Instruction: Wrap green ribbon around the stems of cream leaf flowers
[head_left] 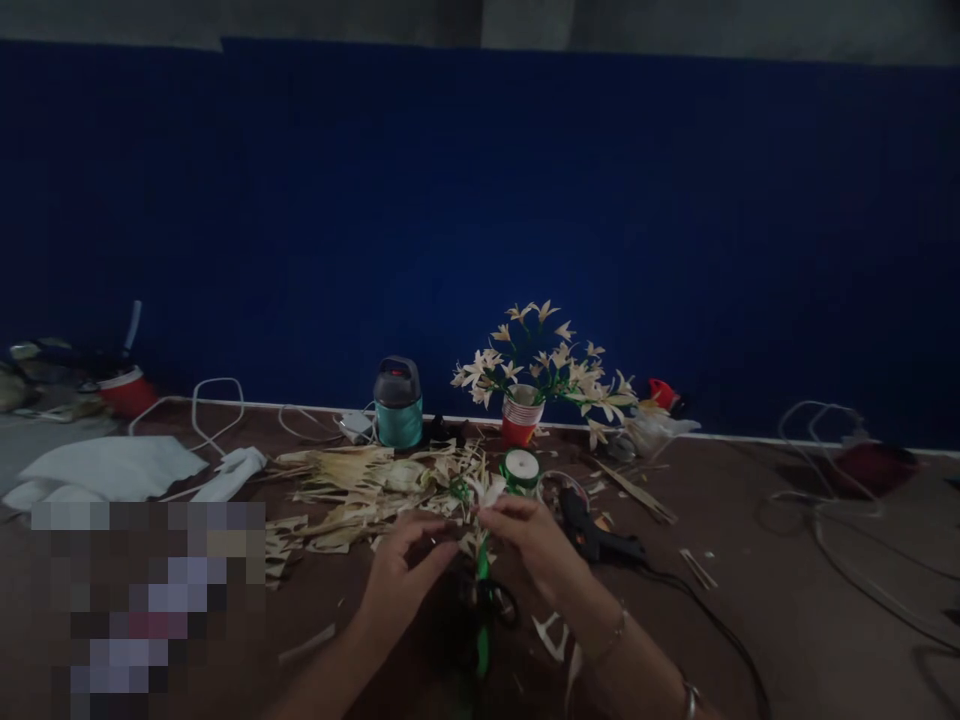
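Observation:
My right hand (536, 540) has its fingertips pinched on a pale artificial flower (489, 490) that looks made of dried husk. Just left of it, my left hand (409, 570) is curved, thumb and forefinger apart, with nothing visible between them. A green strip or stem (482, 640) runs below the flower; whether it joins the flower is unclear. Black looped handles, perhaps of scissors (504, 603), lie beside the green strip. Beyond my hands stands a roll of green tape (521, 468). Cut dried husk pieces (337, 480) are spread to the left.
A striped red cup (522, 420) holds several finished flowers (555, 370) by the blue wall. Near it stands a teal container (399, 420). A black glue gun (600, 530) with its cord lies right of my hand. White cloth or plastic (112, 468) lies left, near a blurred-out patch.

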